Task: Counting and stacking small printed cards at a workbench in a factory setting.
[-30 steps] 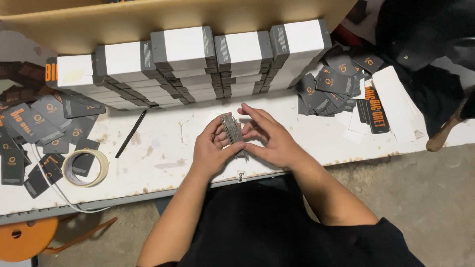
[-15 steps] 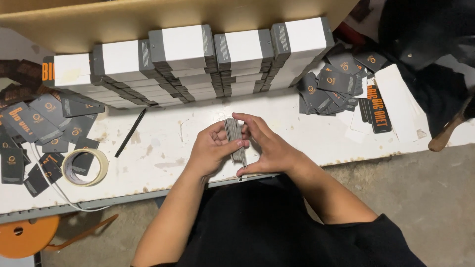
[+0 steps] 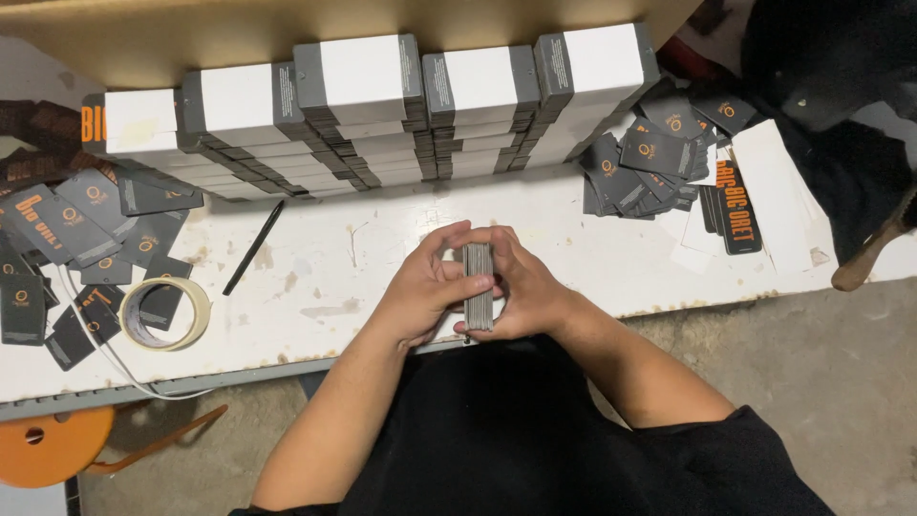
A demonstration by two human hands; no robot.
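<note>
Both my hands hold a thick stack of grey cards [image 3: 478, 287] edge-up near the front edge of the white table [image 3: 325, 258]. My left hand [image 3: 425, 287] presses on the stack's left face, fingers curled over its top. Cupping the right face is my right hand [image 3: 521, 287], its thumb and fingers wrapped around the stack. The cards' faces are hidden between my palms.
Rows of stacked grey-and-white boxes [image 3: 363, 105] line the back of the table. Dark grey tags lie piled at the left [image 3: 76, 229] and the right [image 3: 654, 158]. A tape roll [image 3: 164, 313] and a black pen [image 3: 253, 247] lie at the left. An orange stool [image 3: 48, 444] stands below.
My hands have squared the stack and turned it upright, drawing it slightly closer to the table's front edge. Nothing else on the table has moved.
</note>
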